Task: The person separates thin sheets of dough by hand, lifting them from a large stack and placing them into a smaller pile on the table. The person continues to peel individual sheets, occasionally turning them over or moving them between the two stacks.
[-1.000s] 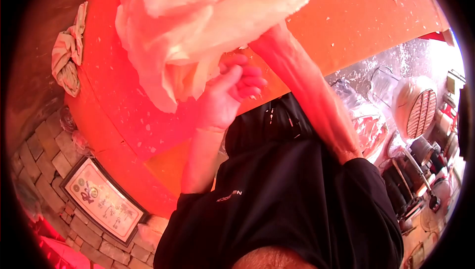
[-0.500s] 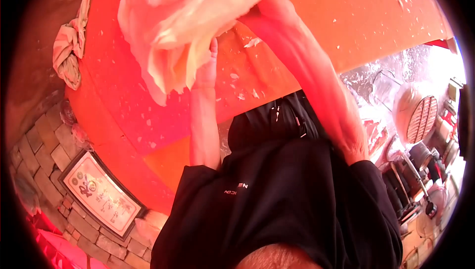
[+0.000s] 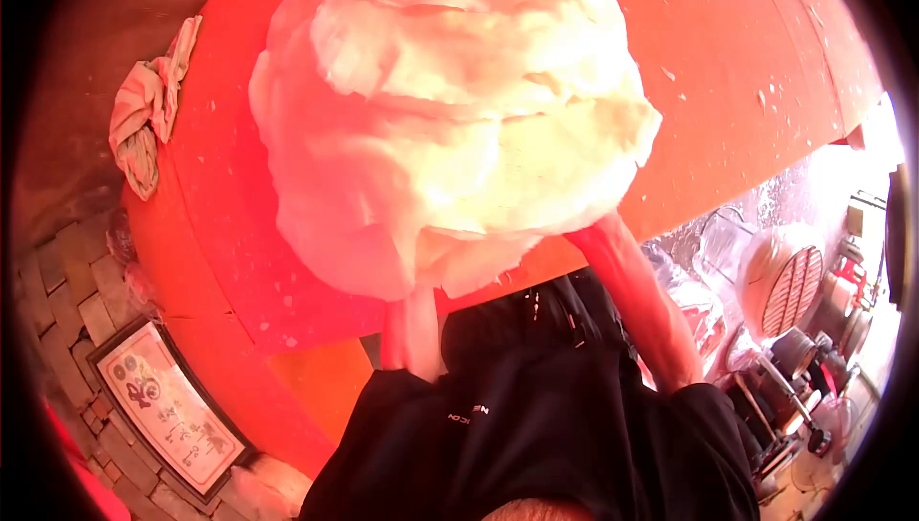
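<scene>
A big, pale, soft mass that looks like dough (image 3: pixel 459 128) fills the upper middle of the head view, with folded layers and ragged edges. It hangs over the near part of the orange-red work table (image 3: pixel 737 90). From below, my left hand (image 3: pixel 412 315) reaches in under its lower edge, only the wrist end showing. My right hand (image 3: pixel 598 232) goes under the lower right side. Both hands appear to hold the mass from beneath, closed around its underside. My fingers are hidden by it.
Crumpled cloth (image 3: pixel 148 119) lies at the table's far left edge. A framed sign with writing (image 3: pixel 172 406) stands on the brick paving (image 3: pixel 67 291) at lower left. To the right are a round slatted item (image 3: pixel 790 282), plastic bags and several ladle-like utensils (image 3: pixel 795 406).
The mass has come toward my body and now spreads wider across the view. My forearms have drawn back, and the left thumb seen earlier is now covered.
</scene>
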A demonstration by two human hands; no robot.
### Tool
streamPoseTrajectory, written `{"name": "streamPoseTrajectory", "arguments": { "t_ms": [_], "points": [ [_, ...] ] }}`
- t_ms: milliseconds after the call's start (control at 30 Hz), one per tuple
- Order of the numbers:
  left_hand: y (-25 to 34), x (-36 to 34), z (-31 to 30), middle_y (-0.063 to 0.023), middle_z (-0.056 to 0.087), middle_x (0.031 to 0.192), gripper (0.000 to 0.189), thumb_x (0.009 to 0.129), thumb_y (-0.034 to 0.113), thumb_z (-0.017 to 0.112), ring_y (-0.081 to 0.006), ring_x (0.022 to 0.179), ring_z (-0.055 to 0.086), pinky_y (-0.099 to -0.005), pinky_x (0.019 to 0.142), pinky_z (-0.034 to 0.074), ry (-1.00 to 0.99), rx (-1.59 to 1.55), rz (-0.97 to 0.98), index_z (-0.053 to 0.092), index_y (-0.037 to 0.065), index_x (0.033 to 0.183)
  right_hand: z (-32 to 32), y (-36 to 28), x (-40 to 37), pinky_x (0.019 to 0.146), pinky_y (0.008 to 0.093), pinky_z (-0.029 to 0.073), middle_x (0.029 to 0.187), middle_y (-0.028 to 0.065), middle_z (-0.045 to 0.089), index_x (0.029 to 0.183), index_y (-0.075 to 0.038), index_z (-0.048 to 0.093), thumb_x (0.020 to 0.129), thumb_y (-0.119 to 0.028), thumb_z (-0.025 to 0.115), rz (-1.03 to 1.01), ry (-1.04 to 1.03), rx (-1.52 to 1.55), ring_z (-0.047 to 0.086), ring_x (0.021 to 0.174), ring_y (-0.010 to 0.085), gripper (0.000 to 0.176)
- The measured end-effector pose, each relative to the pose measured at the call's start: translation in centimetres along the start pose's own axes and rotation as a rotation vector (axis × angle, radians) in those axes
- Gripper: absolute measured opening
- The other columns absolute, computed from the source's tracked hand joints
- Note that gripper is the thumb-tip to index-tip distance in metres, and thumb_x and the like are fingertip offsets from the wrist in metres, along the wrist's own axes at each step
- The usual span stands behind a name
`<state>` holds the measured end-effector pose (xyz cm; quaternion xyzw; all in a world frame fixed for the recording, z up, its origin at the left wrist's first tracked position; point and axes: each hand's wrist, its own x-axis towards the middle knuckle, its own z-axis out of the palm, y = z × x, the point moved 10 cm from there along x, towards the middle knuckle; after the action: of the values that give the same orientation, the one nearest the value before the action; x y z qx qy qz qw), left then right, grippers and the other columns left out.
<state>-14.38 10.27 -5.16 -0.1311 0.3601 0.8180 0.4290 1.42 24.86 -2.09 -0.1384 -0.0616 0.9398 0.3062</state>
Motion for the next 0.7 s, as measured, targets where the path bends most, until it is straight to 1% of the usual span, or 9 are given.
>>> {"name": "streamPoseTrajectory", "arguments": {
  "t_ms": [67, 167, 267, 400, 533, 567, 600, 633, 700],
  "points": [
    [-0.1, 0.2, -1.1, -0.0112, 0.056, 0.129, 0.042, 0.096, 0.03, 0.053, -0.0276, 0.117, 0.053, -0.0478, 0.103, 0.042, 0.048, 0.035, -0.002, 0.053, 0.003, 0.129, 3.7, -3.1, -2.7, 0.08, 0.0359, 0.051, 0.107, 0.0129, 0.061, 0.114, 0.002, 0.057, 0.086, -0.009, 0.066, 0.053, 0.097, -1.121, 0.06, 0.092, 0.0209, 0.031],
    [-0.2, -0.5, -2.9, -0.0112, 0.056, 0.129, 0.043, 0.096, 0.03, 0.053, -0.0274, 0.117, 0.053, -0.0474, 0.103, 0.042, 0.124, 0.09, -0.013, 0.052, 0.004, 0.129, 2.3, -1.3, -9.5, 0.075, 0.0277, 0.05, 0.085, 0.0046, 0.067, 0.119, 0.0, 0.06, 0.082, -0.009, 0.068, 0.814, -0.052, -1.121, 0.062, 0.08, 0.012, 0.038],
    [-0.5, -0.7, -4.2, -0.0111, 0.056, 0.129, 0.043, 0.096, 0.03, 0.053, -0.0271, 0.117, 0.053, -0.047, 0.103, 0.042, 0.181, 0.134, -0.026, 0.052, 0.004, 0.13, 8.3, -6.2, -9.6, 0.074, 0.0286, 0.054, 0.086, 0.0078, 0.071, 0.099, 0.001, 0.069, 0.084, -0.007, 0.072, 0.891, -0.107, -1.477, 0.067, 0.084, 0.0112, 0.017],
    [-0.7, -0.7, -5.3, -0.011, 0.056, 0.129, 0.044, 0.096, 0.03, 0.053, -0.0267, 0.117, 0.053, -0.0465, 0.103, 0.042, 0.22, 0.176, -0.041, 0.051, 0.004, 0.13, 19.1, -12.3, 0.2, 0.067, 0.0264, 0.052, 0.08, 0.0088, 0.07, 0.1, 0.001, 0.069, 0.087, -0.013, 0.069, 0.16, -0.126, -1.777, 0.065, 0.076, 0.0094, 0.019],
    [-1.6, 0.0, -5.6, -0.0109, 0.056, 0.129, 0.044, 0.096, 0.031, 0.053, -0.0264, 0.117, 0.053, -0.046, 0.103, 0.042, 0.238, 0.231, -0.07, 0.051, 0.004, 0.131, 24.3, -9.4, 9.9, 0.089, 0.0448, 0.048, 0.114, 0.0177, 0.063, 0.116, -0.003, 0.062, 0.082, -0.021, 0.072, -0.539, -0.294, -2.178, 0.06, 0.104, 0.0364, 0.039],
    [-1.9, -0.1, -5.9, -0.0109, 0.056, 0.129, 0.044, 0.096, 0.031, 0.053, -0.0263, 0.117, 0.053, -0.0459, 0.103, 0.042, 0.25, 0.244, -0.076, 0.051, 0.004, 0.131, 23.9, -7.7, 11.7, 0.084, 0.0438, 0.046, 0.102, 0.0242, 0.062, 0.116, -0.002, 0.062, 0.079, -0.03, 0.071, -0.698, -0.336, -2.184, 0.058, 0.097, 0.0404, 0.046],
    [-2.1, 0.1, -6.2, -0.0109, 0.056, 0.129, 0.044, 0.096, 0.031, 0.053, -0.0262, 0.117, 0.053, -0.0458, 0.103, 0.042, 0.263, 0.259, -0.08, 0.051, 0.004, 0.131, 23.2, -6.0, 13.4, 0.089, 0.0474, 0.046, 0.112, 0.0246, 0.058, 0.116, -0.002, 0.059, 0.079, -0.028, 0.072, -0.737, -0.333, -2.211, 0.055, 0.103, 0.0415, 0.047],
    [-2.1, 0.4, -6.4, -0.0109, 0.056, 0.129, 0.045, 0.096, 0.031, 0.053, -0.0261, 0.117, 0.053, -0.0456, 0.103, 0.042, 0.268, 0.278, -0.081, 0.051, 0.004, 0.131, 21.7, -4.4, 14.3, 0.094, 0.0565, 0.037, 0.115, 0.0279, 0.055, 0.121, 0.002, 0.057, 0.083, -0.053, 0.057, -0.726, -0.231, -2.343, 0.05, 0.11, 0.0454, 0.067],
    [-2.8, 0.9, -6.3, -0.0108, 0.056, 0.129, 0.045, 0.096, 0.031, 0.053, -0.0259, 0.117, 0.053, -0.0454, 0.103, 0.042, 0.273, 0.321, -0.098, 0.05, 0.004, 0.131, 21.8, -3.1, 15.2, 0.084, 0.0584, 0.037, 0.107, 0.0258, 0.053, 0.116, 0.0, 0.057, 0.081, -0.053, 0.057, -0.756, -0.223, -2.345, 0.05, 0.092, 0.0415, 0.064]
  ]
}}
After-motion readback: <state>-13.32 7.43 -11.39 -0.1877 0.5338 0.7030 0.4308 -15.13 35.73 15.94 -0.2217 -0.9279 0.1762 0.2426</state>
